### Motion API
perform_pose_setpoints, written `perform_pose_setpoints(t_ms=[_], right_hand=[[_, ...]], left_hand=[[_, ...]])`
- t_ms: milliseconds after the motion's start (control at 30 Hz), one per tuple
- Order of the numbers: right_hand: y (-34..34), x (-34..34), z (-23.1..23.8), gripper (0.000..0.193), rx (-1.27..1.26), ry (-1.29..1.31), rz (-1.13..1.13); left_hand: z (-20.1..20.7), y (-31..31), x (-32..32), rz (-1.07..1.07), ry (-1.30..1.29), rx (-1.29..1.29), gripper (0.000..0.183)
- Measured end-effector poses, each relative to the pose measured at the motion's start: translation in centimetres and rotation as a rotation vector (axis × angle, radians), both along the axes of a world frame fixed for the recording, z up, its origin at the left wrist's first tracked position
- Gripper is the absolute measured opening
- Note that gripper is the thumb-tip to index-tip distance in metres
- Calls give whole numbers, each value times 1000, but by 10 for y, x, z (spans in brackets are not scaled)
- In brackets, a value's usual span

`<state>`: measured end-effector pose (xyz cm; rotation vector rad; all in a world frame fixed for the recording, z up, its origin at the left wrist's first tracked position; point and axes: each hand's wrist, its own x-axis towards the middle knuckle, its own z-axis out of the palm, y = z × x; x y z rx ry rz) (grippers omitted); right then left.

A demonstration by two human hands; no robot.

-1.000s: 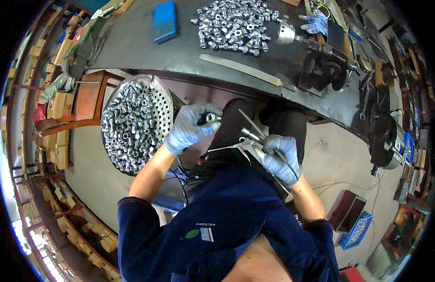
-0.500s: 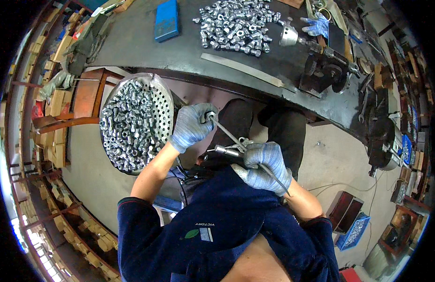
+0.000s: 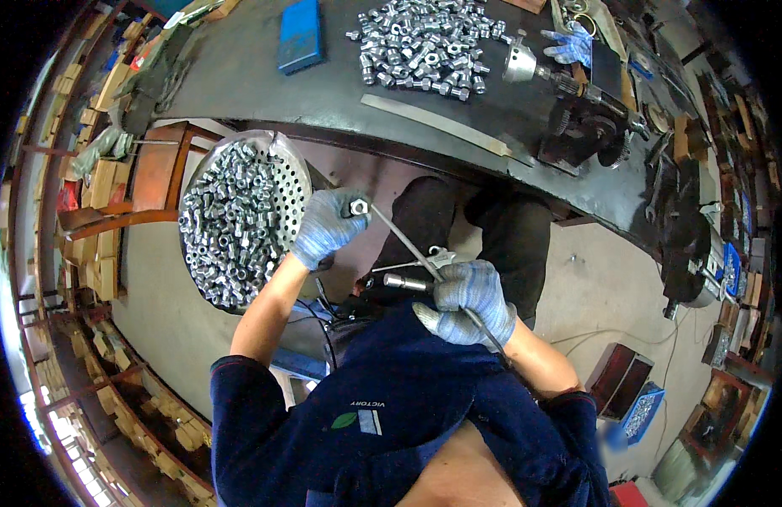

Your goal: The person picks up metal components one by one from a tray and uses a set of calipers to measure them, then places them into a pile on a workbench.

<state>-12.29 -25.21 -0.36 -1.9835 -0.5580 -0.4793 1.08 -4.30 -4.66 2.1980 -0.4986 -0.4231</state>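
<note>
In my gloved left hand (image 3: 326, 230) is a shiny hex fitting (image 3: 359, 206), gripped by the fingertips with its hole showing. My gloved right hand (image 3: 474, 302) is closed round a long thin metal rod (image 3: 401, 237) that looks like a slim file. The rod slants across my lap, its far end just beside the fitting and apart from it. A short metal cylinder (image 3: 405, 282) sticks out left of my right hand; whether that hand holds it too, I cannot tell. At my left stands a round perforated pan (image 3: 295, 182), largely filled with similar fittings (image 3: 230, 228).
On the dark workbench (image 3: 264, 97) ahead lie a heap of fittings (image 3: 425, 51), a blue box (image 3: 299, 38) and a flat metal bar (image 3: 433, 123). A machine with a chuck (image 3: 519, 63) stands at the right. A blue crate (image 3: 643, 414) sits on the floor.
My left hand has drawn back to the left with the fitting, away from the rod's end, and the fitting's hole has come into view. My right hand has shifted slightly left.
</note>
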Motion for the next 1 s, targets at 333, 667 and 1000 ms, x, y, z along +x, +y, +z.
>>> perform_pose_setpoints(t_ms=[333, 667, 1000], right_hand=[[4, 3, -4, 34, 74, 169, 20], [11, 19, -15, 32, -32, 262, -59], [-17, -9, -7, 35, 117, 235, -150]], left_hand=[[6, -12, -10, -98, -279, 130, 19], [3, -28, -12, -150, -439, 158, 20], [5, -71, 116, -9, -439, 255, 25]])
